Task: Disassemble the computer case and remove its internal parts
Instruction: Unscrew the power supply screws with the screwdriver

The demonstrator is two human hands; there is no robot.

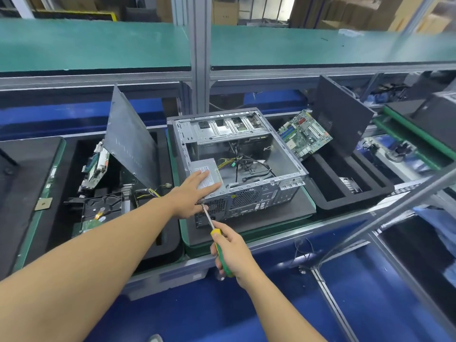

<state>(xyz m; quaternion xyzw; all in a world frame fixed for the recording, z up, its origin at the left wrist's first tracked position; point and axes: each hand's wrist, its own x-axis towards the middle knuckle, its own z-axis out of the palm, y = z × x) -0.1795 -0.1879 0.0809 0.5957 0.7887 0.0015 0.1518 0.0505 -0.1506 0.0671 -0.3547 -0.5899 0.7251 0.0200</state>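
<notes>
An open grey computer case (283,154) lies on its side on a black foam pad, its rear panel toward me. Inside, at the near left corner, sits a silver power supply (212,169) with loose cables (246,166) beside it. My left hand (195,191) rests flat on the power supply, fingers straight, thumb down over the rear panel. My right hand (230,250) grips a green and yellow screwdriver (217,233); its tip meets the rear panel at the power supply's corner.
A grey side panel (130,141) leans in the left black tray over a hard drive (103,206) and circuit boards. A motherboard (304,134) and a black panel (343,117) lean in the right foam tray (350,193). A slanted metal bar (385,213) crosses at right.
</notes>
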